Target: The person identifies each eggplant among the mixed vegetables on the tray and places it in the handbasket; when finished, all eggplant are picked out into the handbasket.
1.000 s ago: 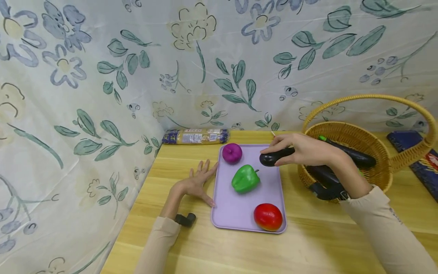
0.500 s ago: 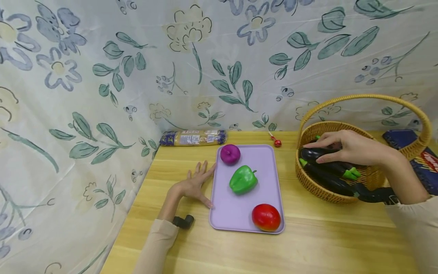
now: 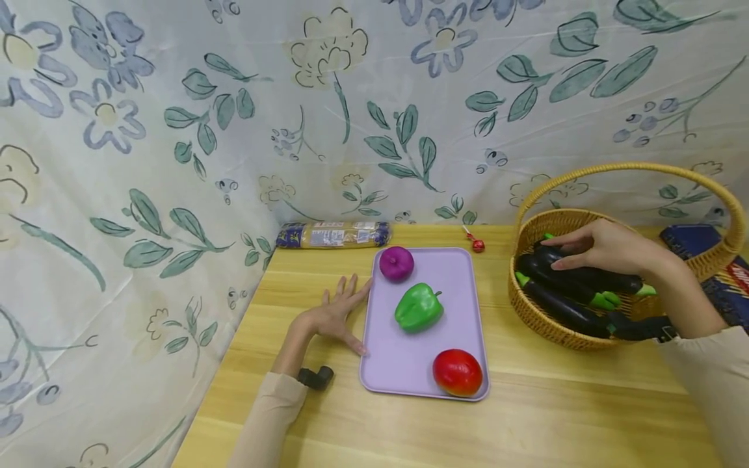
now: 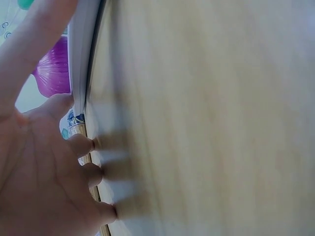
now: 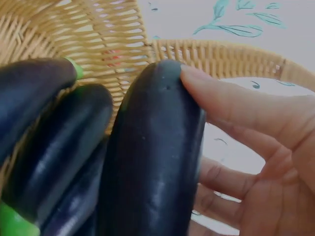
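Note:
My right hand [image 3: 611,247] reaches into a wicker basket [image 3: 547,328] and grips a dark purple eggplant [image 5: 152,147], thumb near its rounded end and fingers along the far side. Several more eggplants [image 5: 74,132] with green caps lie beside it in the basket. On the wooden table my left hand [image 3: 333,316] rests with fingers spread, its thumb and forefinger at the left edge of a lilac tray [image 3: 404,364]. On that tray sit a purple onion [image 3: 396,264], a green bell pepper [image 3: 419,308] and a red, mango-like fruit [image 3: 458,372].
A long clear-and-blue packet [image 3: 333,234] lies along the back edge, and a red lollipop [image 3: 476,244] is behind the tray's right corner. The basket's tall handle [image 3: 632,168] arches over my right hand. A dark blue packet [image 3: 716,273] lies right of the basket. Floral cloth hangs behind.
My right hand has carried the eggplant rightward from above the tray into the basket, then shifted slightly right and back there. The lollipop is uncovered. My left hand stays put.

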A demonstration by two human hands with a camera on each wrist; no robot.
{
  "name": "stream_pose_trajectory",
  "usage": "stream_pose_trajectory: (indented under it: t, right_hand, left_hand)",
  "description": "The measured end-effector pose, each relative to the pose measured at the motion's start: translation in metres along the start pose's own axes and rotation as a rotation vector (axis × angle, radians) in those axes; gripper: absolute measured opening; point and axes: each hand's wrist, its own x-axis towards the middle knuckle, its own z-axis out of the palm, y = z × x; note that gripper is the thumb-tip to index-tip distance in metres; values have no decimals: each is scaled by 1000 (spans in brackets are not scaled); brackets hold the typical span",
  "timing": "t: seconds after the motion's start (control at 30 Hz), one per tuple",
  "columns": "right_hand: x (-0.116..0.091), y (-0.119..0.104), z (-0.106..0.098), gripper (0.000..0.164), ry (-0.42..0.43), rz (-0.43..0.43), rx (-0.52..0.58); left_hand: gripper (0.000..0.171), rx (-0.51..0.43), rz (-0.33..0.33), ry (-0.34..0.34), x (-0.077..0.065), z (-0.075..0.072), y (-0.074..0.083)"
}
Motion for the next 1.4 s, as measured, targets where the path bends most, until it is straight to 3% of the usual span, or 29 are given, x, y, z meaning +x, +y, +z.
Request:
stream_pose_trajectory:
  t: [0.27, 0.57, 1.4]
  right_hand:
    - [13, 4, 10, 57, -35, 20, 44]
    - [15, 8, 17, 63, -144, 65, 116]
    - [12, 20, 16, 59, -221, 72, 198]
  left_hand:
    - [144, -6, 8, 9, 0, 0, 1]
    - [143, 0, 10, 3, 2, 0, 0]
    - [143, 5, 2, 4, 2, 2, -1]
